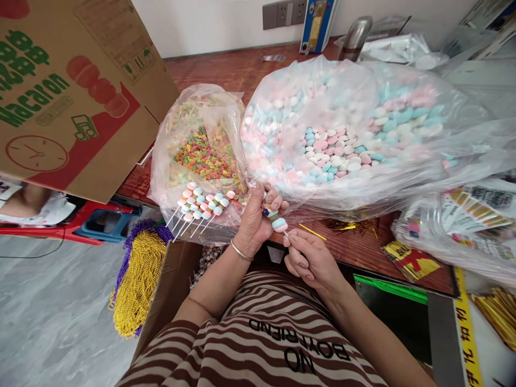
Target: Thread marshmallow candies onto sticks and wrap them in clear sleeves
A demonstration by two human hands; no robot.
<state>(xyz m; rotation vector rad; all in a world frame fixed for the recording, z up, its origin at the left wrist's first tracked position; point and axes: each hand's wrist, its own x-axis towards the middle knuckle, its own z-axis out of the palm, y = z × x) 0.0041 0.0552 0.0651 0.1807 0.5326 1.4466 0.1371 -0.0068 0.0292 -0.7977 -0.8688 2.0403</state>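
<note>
Just before the big bag (387, 185) of pastel candies (336, 150), our right hand (309, 255) pinches a candy stick (279, 225), our left hand (257, 217) clasps colourful pieces (270, 213); left of that bag, another bag (163, 156) holds small rings (207, 156).

1. The large candy bag (282, 91) fills most of the tabletop (217, 67), blocking a straight, low reach to the back.
2. In its front side, uncovered candies (342, 153) show; a hand could dip in from above.
3. Left of it, the cereal-ring bag (164, 145) crowds close; the left grip (258, 212) stands before that seam.
4. Behind its left end, bare wood leaves passage towards the blue box (318, 27).
5. At its right front, the packet bag (459, 226) obstructs.
</note>
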